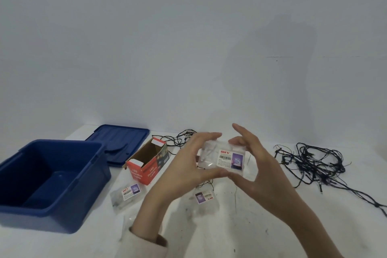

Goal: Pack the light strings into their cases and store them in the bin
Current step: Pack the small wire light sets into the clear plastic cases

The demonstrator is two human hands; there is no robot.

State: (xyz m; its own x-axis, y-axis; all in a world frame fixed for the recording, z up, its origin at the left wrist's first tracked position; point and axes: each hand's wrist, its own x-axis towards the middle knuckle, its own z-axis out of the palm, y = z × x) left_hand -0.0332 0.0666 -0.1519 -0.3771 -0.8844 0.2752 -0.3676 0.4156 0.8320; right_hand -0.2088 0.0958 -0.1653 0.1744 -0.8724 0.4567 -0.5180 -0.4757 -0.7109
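I hold a clear plastic case [222, 158] with a DIY label above the table, between both hands. My left hand [188, 165] grips its left side, thumb under and fingers over the top. My right hand [254, 165] pinches its right side. A thin light string shows inside the case. An open blue bin [48, 182] stands at the left, nothing inside it. An open red cardboard LED box [146, 165] lies beside the bin. Two more clear cases [127, 194] [206, 198] lie on the table under my hands. A tangle of black light string [314, 165] sprawls at the right.
The bin's blue lid [119, 144] lies flat behind the bin. Another black light string [182, 139] lies behind the red box. The white table [230, 232] meets a plain wall at the back.
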